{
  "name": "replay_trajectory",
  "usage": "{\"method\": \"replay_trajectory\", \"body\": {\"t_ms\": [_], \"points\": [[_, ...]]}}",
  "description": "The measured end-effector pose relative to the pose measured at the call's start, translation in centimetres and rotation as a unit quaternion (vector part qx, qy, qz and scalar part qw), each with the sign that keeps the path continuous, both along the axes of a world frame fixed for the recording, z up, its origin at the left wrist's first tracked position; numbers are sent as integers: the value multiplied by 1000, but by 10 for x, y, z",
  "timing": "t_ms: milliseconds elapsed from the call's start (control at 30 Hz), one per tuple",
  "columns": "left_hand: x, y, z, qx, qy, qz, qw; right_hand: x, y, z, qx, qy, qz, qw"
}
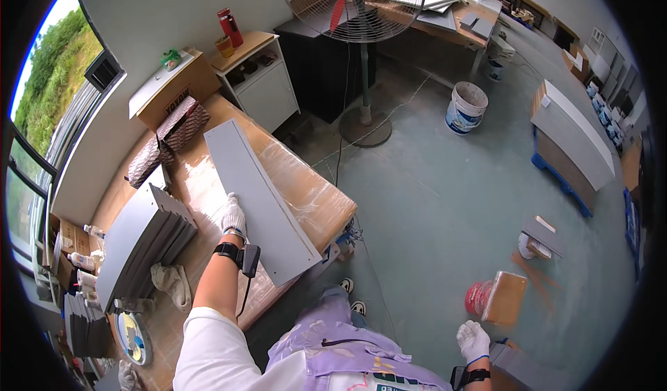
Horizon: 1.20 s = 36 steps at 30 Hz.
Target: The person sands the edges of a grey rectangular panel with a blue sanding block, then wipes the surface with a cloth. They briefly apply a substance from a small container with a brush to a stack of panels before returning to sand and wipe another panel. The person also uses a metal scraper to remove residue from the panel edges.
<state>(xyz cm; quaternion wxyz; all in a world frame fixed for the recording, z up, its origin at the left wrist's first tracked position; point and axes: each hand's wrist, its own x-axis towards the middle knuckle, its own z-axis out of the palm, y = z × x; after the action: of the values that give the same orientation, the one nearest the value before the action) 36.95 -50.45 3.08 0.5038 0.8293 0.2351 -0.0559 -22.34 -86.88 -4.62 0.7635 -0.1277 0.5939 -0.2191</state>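
Note:
A long grey panel with small holes near its ends lies slanted across the film-covered table. My left hand, in a white knit glove, is closed on the panel's left long edge; part of its grip is hidden. To the left of that hand stands a row of grey boards packed side by side, with a crumpled pale glove lying at its near end. Away from the table, my right hand, also gloved, hangs low at the right with curled fingers and nothing visible in it, near some grey boards.
A large standing fan rises beyond the table, beside a white cabinet. On the floor are a white bucket, a red bucket with a brown board, and a panel stack on a blue pallet. Bottles crowd the table's left side.

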Motion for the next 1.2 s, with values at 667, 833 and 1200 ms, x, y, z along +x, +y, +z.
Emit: {"method": "replay_trajectory", "body": {"t_ms": [667, 833, 1200], "points": [[138, 51, -135, 143, 62, -160, 975, -47, 90, -25, 6, 133, -96, 986], [130, 22, -105, 202, 87, -151, 964, -86, 116, -39, 49, 183, -148, 971], [-50, -281, 26, 385, -180, -256, 869, -247, 104, -133, 106, 154, -303, 935]]}}
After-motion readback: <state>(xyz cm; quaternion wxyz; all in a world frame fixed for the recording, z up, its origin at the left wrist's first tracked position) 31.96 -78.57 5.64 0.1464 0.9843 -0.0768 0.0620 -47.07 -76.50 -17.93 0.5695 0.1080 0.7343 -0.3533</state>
